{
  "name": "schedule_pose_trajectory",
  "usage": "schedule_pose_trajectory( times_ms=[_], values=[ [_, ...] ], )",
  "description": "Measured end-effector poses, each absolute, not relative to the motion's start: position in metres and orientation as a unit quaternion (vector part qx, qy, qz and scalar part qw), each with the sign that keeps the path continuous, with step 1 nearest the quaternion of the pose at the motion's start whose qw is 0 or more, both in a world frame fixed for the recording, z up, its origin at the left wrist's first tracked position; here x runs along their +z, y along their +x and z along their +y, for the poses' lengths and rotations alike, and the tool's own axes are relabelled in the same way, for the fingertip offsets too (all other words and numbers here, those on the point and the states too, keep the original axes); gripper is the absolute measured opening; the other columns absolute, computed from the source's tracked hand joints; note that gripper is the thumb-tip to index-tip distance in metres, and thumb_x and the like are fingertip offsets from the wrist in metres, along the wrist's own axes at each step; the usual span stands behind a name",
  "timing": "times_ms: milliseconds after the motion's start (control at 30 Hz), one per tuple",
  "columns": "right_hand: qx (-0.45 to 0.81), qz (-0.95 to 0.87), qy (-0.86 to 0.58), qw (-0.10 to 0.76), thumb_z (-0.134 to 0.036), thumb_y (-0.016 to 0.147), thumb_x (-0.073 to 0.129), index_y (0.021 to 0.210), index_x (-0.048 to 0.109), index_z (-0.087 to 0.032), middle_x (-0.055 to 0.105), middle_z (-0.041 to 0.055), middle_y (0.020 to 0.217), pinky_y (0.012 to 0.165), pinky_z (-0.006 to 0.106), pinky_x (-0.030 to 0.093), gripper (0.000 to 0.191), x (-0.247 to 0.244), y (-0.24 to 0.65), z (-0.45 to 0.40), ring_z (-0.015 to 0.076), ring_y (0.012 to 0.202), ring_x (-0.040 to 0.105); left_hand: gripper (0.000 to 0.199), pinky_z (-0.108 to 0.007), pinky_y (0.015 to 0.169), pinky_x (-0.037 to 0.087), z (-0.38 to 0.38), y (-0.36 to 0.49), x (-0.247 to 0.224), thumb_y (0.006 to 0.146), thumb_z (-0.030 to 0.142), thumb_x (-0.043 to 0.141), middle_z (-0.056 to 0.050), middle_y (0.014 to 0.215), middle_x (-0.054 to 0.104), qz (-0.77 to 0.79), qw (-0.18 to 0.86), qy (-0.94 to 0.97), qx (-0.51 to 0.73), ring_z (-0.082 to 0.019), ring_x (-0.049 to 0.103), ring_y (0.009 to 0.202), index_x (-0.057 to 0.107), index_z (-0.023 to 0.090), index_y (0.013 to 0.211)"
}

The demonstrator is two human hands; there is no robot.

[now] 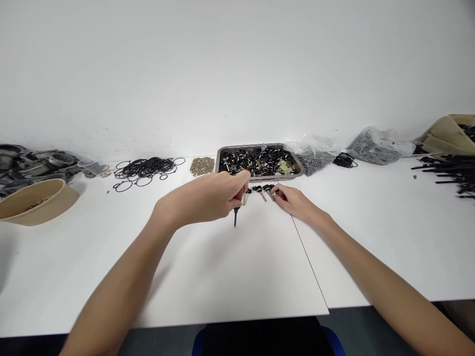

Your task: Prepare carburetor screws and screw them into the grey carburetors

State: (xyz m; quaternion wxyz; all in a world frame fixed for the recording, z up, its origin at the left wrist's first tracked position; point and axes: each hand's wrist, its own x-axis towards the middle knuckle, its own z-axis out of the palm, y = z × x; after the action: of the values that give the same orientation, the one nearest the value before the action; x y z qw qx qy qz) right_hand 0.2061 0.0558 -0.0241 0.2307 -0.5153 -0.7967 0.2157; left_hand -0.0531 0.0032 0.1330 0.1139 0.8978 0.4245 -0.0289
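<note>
My left hand point(218, 195) is closed round the red handle of a screwdriver point(235, 216), whose dark shaft points down above the white table. At the front of the metal tray point(302, 170), my right hand point(291, 199) has its fingers bent at a small black-and-metal part point(267, 190) on the table; whether the fingers grip it is hard to see. Left of it lies another small part with a reddish stem point(261, 193). A further part with a pale stem point(245, 198) is partly hidden behind my left hand. Small black and metal pieces point(256, 160) fill the tray.
Black rubber rings point(144, 170) and a pile of small brass pieces point(202, 166) lie left of the tray. A beige bowl point(55, 200) stands far left. Plastic bags point(380, 146), a black cord bundle point(344, 159) and black rods point(454, 170) are on the right.
</note>
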Motion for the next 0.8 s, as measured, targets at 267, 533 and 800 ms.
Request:
schedule_pose_trajectory(
  times_ms=[267,533,800],
  values=[
    [0.217,-0.798,-0.512,0.232,-0.032,0.091,0.043,0.097,0.057,-0.022,0.053,-0.0021,0.065,0.055,0.025,0.031,0.019,-0.0264,0.207,0.0569,0.0138,0.055,0.044,0.003,-0.027,0.052,0.03,0.0029,-0.0532,0.1327,0.088,0.018,0.043,-0.002,0.08,0.063,0.416,0.116,0.902,-0.024,-0.014,0.054,0.063,0.043,0.021,0.089],
    [0.217,-0.797,-0.515,0.231,-0.032,0.09,0.044,0.096,0.057,-0.022,0.052,-0.0024,0.063,0.055,0.025,0.032,0.018,-0.0232,0.2053,0.056,0.0138,0.055,0.044,0.003,-0.027,0.051,0.029,0.0025,-0.0533,0.133,0.087,0.018,0.043,-0.002,0.077,0.061,0.419,0.115,0.9,-0.026,-0.014,0.053,0.061,0.042,0.021,0.088],
    [0.224,-0.792,-0.518,0.234,-0.033,0.091,0.042,0.099,0.058,-0.022,0.054,-0.0011,0.067,0.054,0.025,0.032,0.021,-0.0255,0.2069,0.0551,0.0138,0.054,0.044,0.004,-0.027,0.052,0.03,0.0022,-0.0535,0.1323,0.087,0.017,0.041,-0.001,0.077,0.061,0.42,0.119,0.899,-0.019,-0.013,0.052,0.06,0.042,0.021,0.086]
  ],
)
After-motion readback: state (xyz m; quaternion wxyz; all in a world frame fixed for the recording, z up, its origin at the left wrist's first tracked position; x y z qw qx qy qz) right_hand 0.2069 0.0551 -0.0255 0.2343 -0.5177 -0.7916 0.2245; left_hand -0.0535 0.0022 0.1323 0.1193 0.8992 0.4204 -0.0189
